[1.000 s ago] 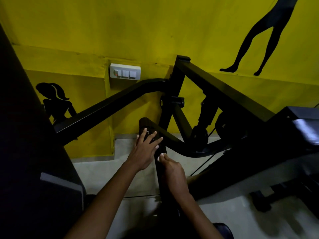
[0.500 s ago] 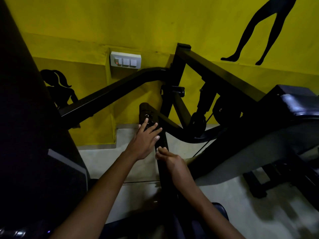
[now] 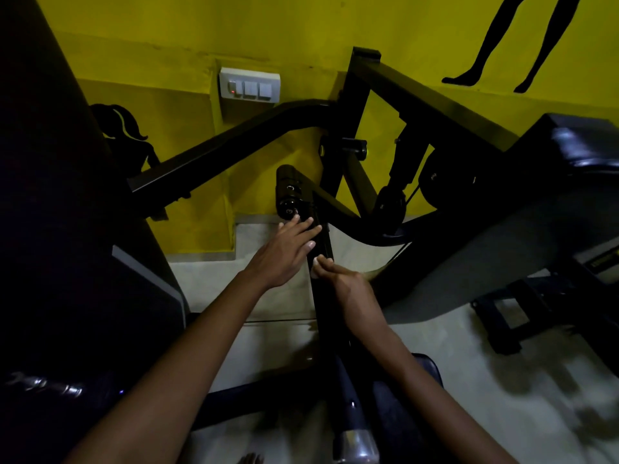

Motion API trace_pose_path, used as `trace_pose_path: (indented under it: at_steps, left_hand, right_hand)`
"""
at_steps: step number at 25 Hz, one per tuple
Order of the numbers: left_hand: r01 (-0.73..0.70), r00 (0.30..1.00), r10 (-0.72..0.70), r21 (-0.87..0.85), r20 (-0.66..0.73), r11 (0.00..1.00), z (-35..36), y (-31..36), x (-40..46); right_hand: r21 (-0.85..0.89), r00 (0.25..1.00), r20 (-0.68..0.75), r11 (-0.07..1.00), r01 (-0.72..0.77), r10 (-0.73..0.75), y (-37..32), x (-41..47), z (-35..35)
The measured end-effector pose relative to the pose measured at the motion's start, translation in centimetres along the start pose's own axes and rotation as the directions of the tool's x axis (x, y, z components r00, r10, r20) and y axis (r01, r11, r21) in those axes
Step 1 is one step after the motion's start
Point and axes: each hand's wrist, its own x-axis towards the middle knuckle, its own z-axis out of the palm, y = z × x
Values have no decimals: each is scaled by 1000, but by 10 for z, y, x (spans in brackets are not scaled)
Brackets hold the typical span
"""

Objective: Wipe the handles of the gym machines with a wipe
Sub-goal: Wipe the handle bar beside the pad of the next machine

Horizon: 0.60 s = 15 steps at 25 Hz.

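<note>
The left hand (image 3: pixel 284 252) lays straight, spread fingers (image 3: pixel 310 229) on the black handle bar (image 3: pixel 320 239) below its round end, the right hand (image 3: pixel 345 283) pinches the bar lower down, and no wipe shows, so bare fingers may only smear it.

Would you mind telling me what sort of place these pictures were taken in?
Most likely a gym: a black steel weight machine frame, a dark padded bench and black athlete silhouettes painted on the yellow wall.
</note>
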Motion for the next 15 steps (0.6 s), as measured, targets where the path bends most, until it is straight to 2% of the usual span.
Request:
trace_pose_path:
  at_steps: [4, 8, 12, 15]
  left_hand:
    - [-17, 1000, 17, -3, -16, 1000, 2, 5, -10]
    - [-15, 1000, 14, -16, -9, 1000, 5, 10, -18]
    - [-4, 1000, 3, -38, -8, 999, 5, 18, -28]
    - [0, 1000, -1, -48, -7, 999, 4, 24, -34]
  right_hand:
    - [72, 993, 83, 994, 77, -83, 3, -20, 4]
    - [60, 996, 4, 994, 88, -88, 3, -32, 4]
    - [374, 984, 158, 927, 18, -82, 4, -52, 4]
    - [305, 989, 106, 950, 68, -105, 6, -54, -3]
